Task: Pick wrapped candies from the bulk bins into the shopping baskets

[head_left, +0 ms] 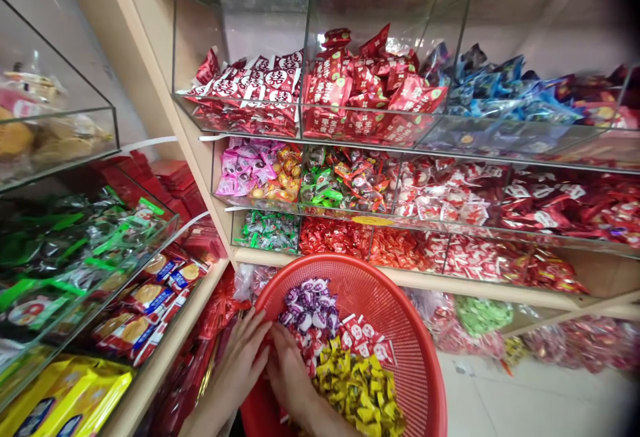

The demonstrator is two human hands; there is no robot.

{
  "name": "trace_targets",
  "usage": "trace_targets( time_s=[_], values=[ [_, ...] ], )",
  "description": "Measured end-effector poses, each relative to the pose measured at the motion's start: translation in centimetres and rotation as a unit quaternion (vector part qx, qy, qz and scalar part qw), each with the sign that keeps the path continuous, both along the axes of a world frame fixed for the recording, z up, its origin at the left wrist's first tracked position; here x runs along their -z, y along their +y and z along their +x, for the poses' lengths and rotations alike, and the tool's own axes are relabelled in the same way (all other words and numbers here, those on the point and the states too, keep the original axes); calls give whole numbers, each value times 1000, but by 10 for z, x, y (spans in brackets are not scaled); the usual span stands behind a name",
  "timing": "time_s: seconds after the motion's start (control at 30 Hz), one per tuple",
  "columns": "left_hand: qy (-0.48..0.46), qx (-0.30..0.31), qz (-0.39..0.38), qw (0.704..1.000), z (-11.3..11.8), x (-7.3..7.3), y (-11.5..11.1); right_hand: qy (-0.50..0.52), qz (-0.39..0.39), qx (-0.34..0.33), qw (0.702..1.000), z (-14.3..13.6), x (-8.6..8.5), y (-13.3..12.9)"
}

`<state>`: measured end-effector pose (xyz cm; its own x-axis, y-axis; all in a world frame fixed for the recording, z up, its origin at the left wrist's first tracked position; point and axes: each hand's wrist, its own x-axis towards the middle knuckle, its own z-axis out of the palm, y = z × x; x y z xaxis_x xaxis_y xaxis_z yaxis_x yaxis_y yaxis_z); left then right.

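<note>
A red plastic basket (423, 330) with mesh walls holds wrapped candies in separate heaps. Purple-and-white candies (313, 307) lie at the back, red-and-white candies (367, 340) at the right and middle, and yellow candies (357, 390) at the front. My left hand (245, 357) is over the basket's left rim, its fingers stretched out and slightly apart. Just inside that rim, my right hand (290, 370) is beside it, close to the red-and-white candies. The right fingers are bent and pressed together; whatever they hold is hidden behind the hands.
Shelves with clear bins (240, 120) of wrapped sweets rise behind the basket. At the left, another shelf carries green-wrapped packets (100, 250), biscuit packs (145, 297) and yellow packages (65, 397). Bagged sweets (483, 317) lie under the lowest board, above the tiled floor (500, 397).
</note>
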<state>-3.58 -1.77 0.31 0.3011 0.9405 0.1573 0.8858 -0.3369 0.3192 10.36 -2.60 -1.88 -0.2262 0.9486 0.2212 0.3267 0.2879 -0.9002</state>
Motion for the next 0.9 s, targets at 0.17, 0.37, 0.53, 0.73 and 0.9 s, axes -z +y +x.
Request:
trace_targets(
  time_s=[0.17, 0.37, 0.53, 0.73, 0.9],
  values=[
    [-19, -10, 24, 999, 23, -7, 9, -149, 37, 60, 986, 58, -4, 24],
    [-84, 46, -34, 995, 90, -9, 22, -425, -107, 151, 886, 145, 11, 55],
    [-78, 118, -72, 987, 132, -6, 24, -519, -161, 141, 828, 157, 37, 55],
    [-41, 135, -86, 986, 138, -5, 28, -530, -169, 139, 819, 151, 48, 60],
    [-29, 130, -100, 986, 135, 3, 31, -491, -183, 116, 844, 159, 53, 65]
  ],
)
